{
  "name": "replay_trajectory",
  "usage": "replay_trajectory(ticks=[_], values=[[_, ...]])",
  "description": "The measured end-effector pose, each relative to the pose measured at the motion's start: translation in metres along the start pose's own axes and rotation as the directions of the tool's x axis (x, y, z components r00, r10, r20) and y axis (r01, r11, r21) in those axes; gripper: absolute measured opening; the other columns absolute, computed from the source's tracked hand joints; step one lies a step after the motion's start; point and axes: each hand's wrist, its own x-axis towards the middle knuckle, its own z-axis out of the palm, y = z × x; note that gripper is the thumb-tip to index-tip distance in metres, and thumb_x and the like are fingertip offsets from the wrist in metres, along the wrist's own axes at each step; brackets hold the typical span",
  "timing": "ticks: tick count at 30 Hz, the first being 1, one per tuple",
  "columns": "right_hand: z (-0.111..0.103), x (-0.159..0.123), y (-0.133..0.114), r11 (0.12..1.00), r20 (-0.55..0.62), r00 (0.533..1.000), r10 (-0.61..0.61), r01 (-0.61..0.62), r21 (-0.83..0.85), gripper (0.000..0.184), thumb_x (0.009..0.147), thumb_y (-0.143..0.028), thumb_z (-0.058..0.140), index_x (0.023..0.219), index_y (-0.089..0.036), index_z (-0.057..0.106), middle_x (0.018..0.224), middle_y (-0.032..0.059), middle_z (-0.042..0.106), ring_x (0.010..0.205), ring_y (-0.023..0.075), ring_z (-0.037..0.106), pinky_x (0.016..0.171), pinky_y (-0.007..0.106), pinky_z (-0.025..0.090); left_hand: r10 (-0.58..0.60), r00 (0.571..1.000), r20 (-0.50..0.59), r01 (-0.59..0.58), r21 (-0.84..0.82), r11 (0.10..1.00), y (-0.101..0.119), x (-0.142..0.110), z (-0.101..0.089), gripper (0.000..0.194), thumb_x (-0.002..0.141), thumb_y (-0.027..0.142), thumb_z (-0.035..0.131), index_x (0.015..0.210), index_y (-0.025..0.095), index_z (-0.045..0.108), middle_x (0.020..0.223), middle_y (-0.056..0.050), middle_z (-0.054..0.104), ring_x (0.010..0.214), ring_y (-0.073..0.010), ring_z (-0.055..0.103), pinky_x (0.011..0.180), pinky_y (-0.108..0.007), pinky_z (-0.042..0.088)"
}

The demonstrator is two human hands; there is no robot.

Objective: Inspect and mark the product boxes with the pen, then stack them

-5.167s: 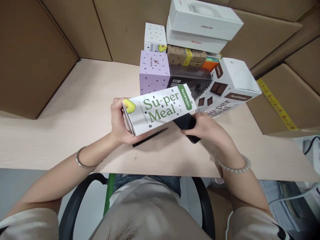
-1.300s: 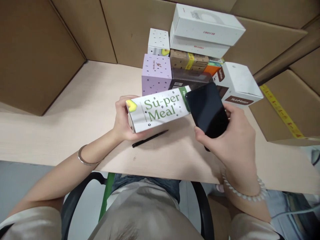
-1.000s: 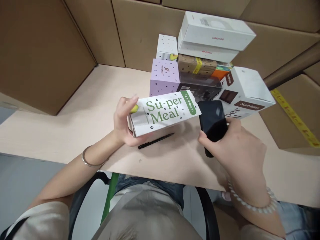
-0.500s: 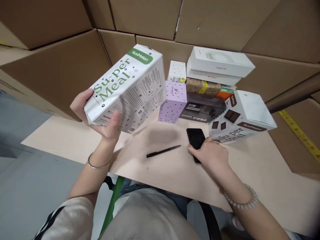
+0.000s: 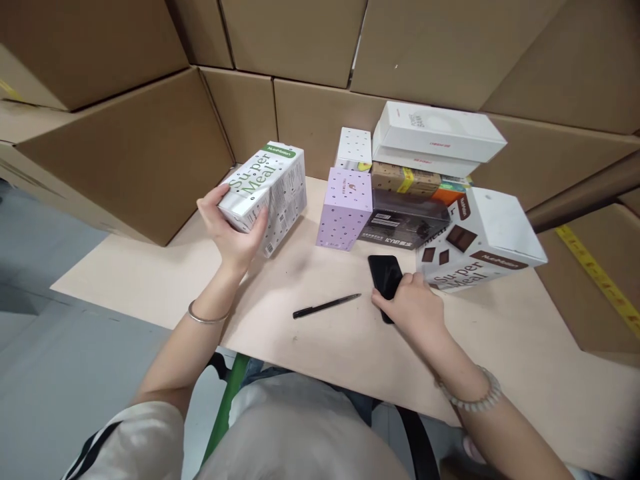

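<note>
My left hand (image 5: 233,230) grips the near end of a white and green "Su-per Meal" box (image 5: 285,193), thumb on one side and fingers on the other. That box is low at the table's left part; whether its base fully touches the wood I cannot tell. My right hand (image 5: 413,303) is closed around the lower right side of a black smartphone (image 5: 385,273), which lies on the table with its dark screen up. Left of the phone lies a black pen (image 5: 326,306), touched by neither hand.
Behind the phone stand a purple box (image 5: 344,210), a dark box (image 5: 405,220) and a brown and white "Su-per Meal" box (image 5: 480,240). White power bank boxes (image 5: 440,137) are stacked on a brown carton (image 5: 400,177). Large cardboard boxes (image 5: 310,120) wall the table (image 5: 320,347).
My left hand has lowered the white and green box and moved it away from me, down to the table's left part. The right hand stays at the phone, which has barely shifted.
</note>
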Motion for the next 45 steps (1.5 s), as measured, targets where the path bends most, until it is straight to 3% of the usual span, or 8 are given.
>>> replay_trajectory(ticks=[5, 10, 21, 27, 33, 37, 42, 45], values=[[0.004, 0.000, 0.003, 0.999, -0.010, 0.999, -0.030, 0.030, -0.017, 0.059, 0.104, -0.054, 0.055, 0.126, 0.000, 0.062, 0.124, 0.0279, 0.068, 0.114, 0.0399, 0.070, 0.084, 0.043, 0.053, 0.027, 0.978, 0.208, -0.060, 0.154, 0.986, -0.008, -0.009, 0.009, 0.072, 0.081, 0.051, 0.082, 0.143, 0.033, 0.051, 0.136, -0.014, 0.058, 0.128, -0.0392, 0.062, 0.105, -0.062, 0.055], [0.004, 0.000, 0.004, 0.999, 0.003, 1.000, -0.026, 0.026, -0.020, 0.060, 0.106, -0.055, 0.053, 0.128, 0.000, 0.062, 0.127, 0.0280, 0.067, 0.120, 0.0405, 0.069, 0.085, 0.043, 0.053, 0.065, 0.712, 0.699, -0.251, 0.167, 0.953, 0.000, -0.004, 0.015, 0.053, 0.091, 0.046, 0.074, 0.141, 0.033, 0.061, 0.151, -0.014, 0.065, 0.156, -0.0428, 0.050, 0.132, -0.077, 0.024], [0.002, -0.001, 0.003, 1.000, 0.021, 1.000, -0.018, 0.019, -0.012, 0.061, 0.107, -0.054, 0.053, 0.130, 0.001, 0.061, 0.131, 0.0281, 0.065, 0.124, 0.0417, 0.068, 0.086, 0.044, 0.054, -0.104, 0.337, 0.936, -0.150, 0.162, 0.975, 0.017, 0.012, 0.002, 0.086, 0.090, 0.049, 0.079, 0.168, 0.031, 0.047, 0.175, -0.016, 0.046, 0.167, -0.0532, 0.028, 0.129, -0.090, 0.012], [0.004, 0.000, -0.001, 1.000, 0.005, 1.000, 0.002, -0.002, -0.005, 0.063, 0.108, -0.054, 0.052, 0.132, 0.004, 0.061, 0.132, 0.0279, 0.064, 0.126, 0.0430, 0.068, 0.088, 0.047, 0.056, -0.252, 0.258, 0.933, -0.088, 0.282, 0.955, 0.012, 0.034, 0.029, 0.059, 0.107, 0.041, 0.061, 0.165, 0.038, 0.053, 0.183, -0.007, 0.037, 0.170, -0.0585, 0.014, 0.119, -0.100, 0.007], [0.007, 0.000, 0.002, 0.999, -0.118, 0.992, -0.038, 0.041, 0.022, 0.065, 0.103, -0.059, 0.056, 0.128, 0.000, 0.066, 0.123, 0.0285, 0.070, 0.117, 0.0449, 0.070, 0.083, 0.048, 0.055, -0.247, 0.315, 0.916, -0.106, 0.292, 0.950, 0.005, 0.039, 0.078, 0.058, 0.109, 0.038, 0.059, 0.166, 0.035, 0.053, 0.181, -0.007, 0.040, 0.171, -0.0546, 0.015, 0.129, -0.089, 0.011], [0.009, 0.007, 0.030, 0.968, -0.569, 0.821, -0.047, 0.177, 0.176, 0.059, 0.091, -0.060, 0.062, 0.127, -0.014, 0.066, 0.104, 0.0161, 0.074, 0.099, 0.0376, 0.072, 0.078, 0.045, 0.054, -0.197, 0.386, 0.901, -0.055, 0.236, 0.970, -0.006, 0.036, 0.100, 0.058, 0.106, 0.034, 0.067, 0.162, 0.030, 0.059, 0.179, -0.009, 0.044, 0.168, -0.0556, 0.018, 0.128, -0.087, 0.011], [0.003, 0.023, 0.082, 0.969, -0.950, 0.271, 0.154, 0.147, 0.199, 0.076, 0.074, -0.059, 0.081, 0.131, -0.013, 0.062, 0.120, 0.0267, 0.067, 0.120, 0.0505, 0.065, 0.102, 0.070, 0.048, -0.169, 0.443, 0.881, -0.029, 0.202, 0.979, -0.010, 0.029, 0.110, 0.058, 0.105, 0.038, 0.069, 0.161, 0.027, 0.060, 0.177, -0.010, 0.047, 0.166, -0.0573, 0.018, 0.127, -0.089, 0.006], [-0.007, 0.025, 0.095, 0.957, -0.900, 0.360, 0.244, 0.061, 0.284, 0.115, 0.079, -0.064, 0.082, 0.164, -0.003, 0.034, 0.163, 0.0419, 0.043, 0.156, 0.0590, 0.041, 0.120, 0.074, 0.036, -0.135, 0.461, 0.877, -0.100, 0.203, 0.974, -0.010, 0.027, 0.110, 0.059, 0.106, 0.038, 0.066, 0.164, 0.029, 0.057, 0.178, -0.012, 0.045, 0.166, -0.0568, 0.022, 0.128, -0.087, 0.011]])
